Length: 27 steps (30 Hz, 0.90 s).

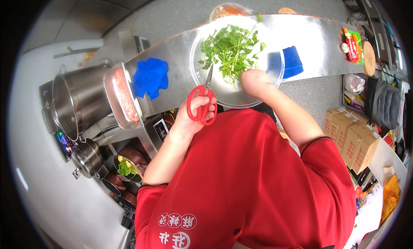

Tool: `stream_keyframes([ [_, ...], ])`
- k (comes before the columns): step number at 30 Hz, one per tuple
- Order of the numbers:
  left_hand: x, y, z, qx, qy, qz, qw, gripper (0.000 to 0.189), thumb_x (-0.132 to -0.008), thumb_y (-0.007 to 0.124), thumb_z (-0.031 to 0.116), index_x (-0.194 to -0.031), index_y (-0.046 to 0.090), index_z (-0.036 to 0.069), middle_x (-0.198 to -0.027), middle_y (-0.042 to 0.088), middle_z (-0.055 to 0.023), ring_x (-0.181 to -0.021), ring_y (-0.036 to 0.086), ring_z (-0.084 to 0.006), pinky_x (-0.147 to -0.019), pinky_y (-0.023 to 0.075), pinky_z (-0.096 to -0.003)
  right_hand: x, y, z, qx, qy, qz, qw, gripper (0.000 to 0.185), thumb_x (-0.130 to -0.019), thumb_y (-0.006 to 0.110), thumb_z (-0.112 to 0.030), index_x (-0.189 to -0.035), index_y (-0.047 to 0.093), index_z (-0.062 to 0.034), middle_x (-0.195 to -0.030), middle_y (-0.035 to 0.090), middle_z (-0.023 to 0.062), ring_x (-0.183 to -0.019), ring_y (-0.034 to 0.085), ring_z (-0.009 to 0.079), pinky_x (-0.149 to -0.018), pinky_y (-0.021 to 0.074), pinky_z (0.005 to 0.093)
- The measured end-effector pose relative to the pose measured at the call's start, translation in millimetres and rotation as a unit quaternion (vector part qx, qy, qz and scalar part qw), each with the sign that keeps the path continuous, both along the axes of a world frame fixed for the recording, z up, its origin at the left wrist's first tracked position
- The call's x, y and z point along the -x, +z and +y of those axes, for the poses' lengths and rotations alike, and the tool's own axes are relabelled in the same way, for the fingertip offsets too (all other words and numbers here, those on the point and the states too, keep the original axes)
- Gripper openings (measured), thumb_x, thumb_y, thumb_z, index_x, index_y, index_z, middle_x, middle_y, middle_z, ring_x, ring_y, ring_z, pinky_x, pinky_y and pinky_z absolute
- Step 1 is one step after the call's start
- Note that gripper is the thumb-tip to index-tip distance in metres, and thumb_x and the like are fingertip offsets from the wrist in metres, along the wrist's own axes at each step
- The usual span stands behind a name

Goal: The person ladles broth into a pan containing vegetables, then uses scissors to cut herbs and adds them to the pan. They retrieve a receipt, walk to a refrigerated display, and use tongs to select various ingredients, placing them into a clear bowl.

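Observation:
My left hand (193, 115) has its fingers through the handles of red-handled scissors (209, 77), whose blades point away from me over the near left side of a large clear bowl (226, 95). Inside that bowl lies a loose heap of leafy cilantro (230, 49), its stems trailing towards me. My right hand (255, 82) is closed in a fist on the stem ends at the bowl's near right. The fingers of that hand are mostly hidden from above. The scissor tips are near the leaves at the left edge of the heap.
The bowl stands on a narrow steel counter (180, 52). Blue cloths lie left (150, 78) and right (292, 62) of it. Farther left are a steel tray of minced meat (124, 95) and a tall stockpot (87, 97). Cardboard boxes (351, 136) are stacked at right.

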State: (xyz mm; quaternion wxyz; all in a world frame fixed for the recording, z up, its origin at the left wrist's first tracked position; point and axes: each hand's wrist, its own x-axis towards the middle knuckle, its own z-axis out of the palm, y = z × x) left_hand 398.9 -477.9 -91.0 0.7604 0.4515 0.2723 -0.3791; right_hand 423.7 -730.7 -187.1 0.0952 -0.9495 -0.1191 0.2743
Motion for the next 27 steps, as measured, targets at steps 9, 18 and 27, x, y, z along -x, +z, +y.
stream_keyframes([
  [9,4,-5,10,0.011,0.002,-0.001,1.0,0.028,-0.089,0.067,0.013,-0.115,0.062,0.004,-0.098,0.071,-0.0071,-0.074,0.069,-0.0142,-0.055,0.0564,-0.0263,0,42,-58,-0.082,-0.132,-0.213,0.965,0.013,-0.087,0.058,-0.01,-0.084,0.069,-0.0051,-0.085,0.07,0.0213,-0.079,0.071,0.0382,-0.071,0.0573,0.0492],
  [18,1,3,31,0.019,-0.038,-0.015,0.999,0.03,-0.087,0.068,0.012,-0.114,0.063,0.002,-0.096,0.071,-0.0072,-0.078,0.068,-0.0155,-0.062,0.0577,-0.0302,-9,31,-31,-0.207,-0.227,-0.175,0.935,0.036,-0.097,0.062,-0.037,-0.104,0.071,-0.0024,-0.103,0.071,0.0225,-0.098,0.069,0.0385,-0.087,0.0547,0.0474],
  [27,4,35,9,-0.024,-0.047,-0.067,0.996,0.031,-0.085,0.068,0.011,-0.113,0.061,0.0,-0.094,0.068,-0.0076,-0.075,0.066,-0.0159,-0.061,0.0571,-0.0305,-34,-16,51,-0.023,-0.11,-0.093,0.989,0.07,-0.091,0.065,-0.03,-0.149,0.039,0.003,-0.14,0.051,0.0237,-0.12,0.059,0.0414,-0.095,0.0531,0.0511],
])
